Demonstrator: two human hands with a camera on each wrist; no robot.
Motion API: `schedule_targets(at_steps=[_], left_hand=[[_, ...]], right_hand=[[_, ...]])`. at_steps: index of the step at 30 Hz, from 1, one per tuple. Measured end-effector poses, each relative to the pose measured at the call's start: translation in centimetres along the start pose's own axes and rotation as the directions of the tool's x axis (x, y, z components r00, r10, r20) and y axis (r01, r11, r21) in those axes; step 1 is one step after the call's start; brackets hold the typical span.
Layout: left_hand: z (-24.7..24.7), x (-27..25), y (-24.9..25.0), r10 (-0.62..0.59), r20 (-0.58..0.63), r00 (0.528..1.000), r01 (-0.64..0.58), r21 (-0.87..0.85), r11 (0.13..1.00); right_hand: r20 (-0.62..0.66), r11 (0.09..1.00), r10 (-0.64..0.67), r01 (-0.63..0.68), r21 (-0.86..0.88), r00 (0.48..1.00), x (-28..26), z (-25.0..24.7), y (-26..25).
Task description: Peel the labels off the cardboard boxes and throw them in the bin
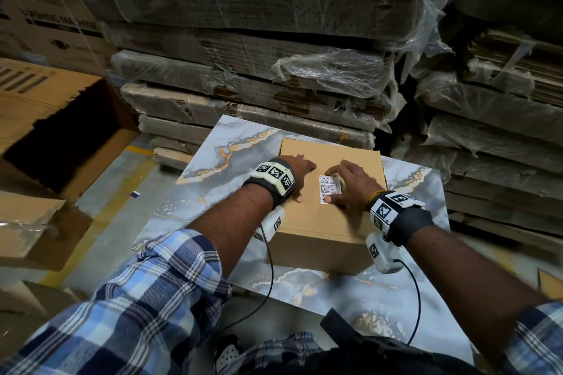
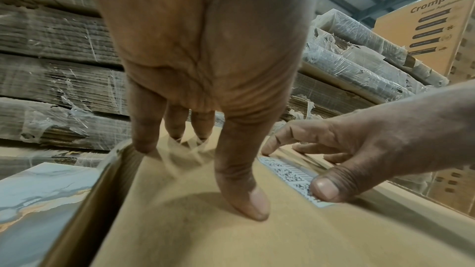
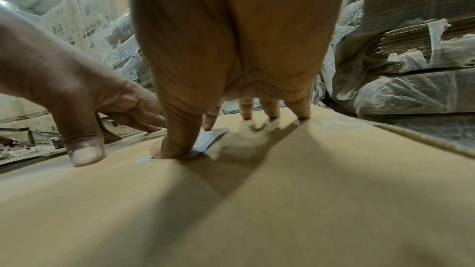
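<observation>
Pressing flat, left hand (image 1: 294, 172) steadies cardboard box (image 1: 332, 222); right hand (image 1: 353, 184) fingers spread, thumb on barcode label (image 1: 328, 187) atop box. Label looks thin, tearable; lift by near corner.

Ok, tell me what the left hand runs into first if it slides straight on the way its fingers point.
Probably nothing on the box: the left hand lies flat on the lid, fingers aimed at its far edge. Past that edge stand the wrapped cardboard stacks, likely first, though depth is hard to judge.
</observation>
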State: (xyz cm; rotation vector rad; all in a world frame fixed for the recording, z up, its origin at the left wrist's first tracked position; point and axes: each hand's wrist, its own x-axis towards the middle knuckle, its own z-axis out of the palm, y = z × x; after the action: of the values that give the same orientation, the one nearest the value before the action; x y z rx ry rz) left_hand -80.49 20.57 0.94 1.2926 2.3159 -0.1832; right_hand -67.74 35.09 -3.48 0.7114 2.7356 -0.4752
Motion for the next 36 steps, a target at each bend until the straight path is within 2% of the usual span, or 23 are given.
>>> schedule_targets(at_steps=[36], left_hand=[[0.06, 0.22, 0.01, -0.002, 0.009, 1.000, 0.002, 0.006, 1.000]], right_hand=[[-0.015, 1.000, 0.008, -0.008, 0.030, 1.000, -0.14, 0.10, -0.01]])
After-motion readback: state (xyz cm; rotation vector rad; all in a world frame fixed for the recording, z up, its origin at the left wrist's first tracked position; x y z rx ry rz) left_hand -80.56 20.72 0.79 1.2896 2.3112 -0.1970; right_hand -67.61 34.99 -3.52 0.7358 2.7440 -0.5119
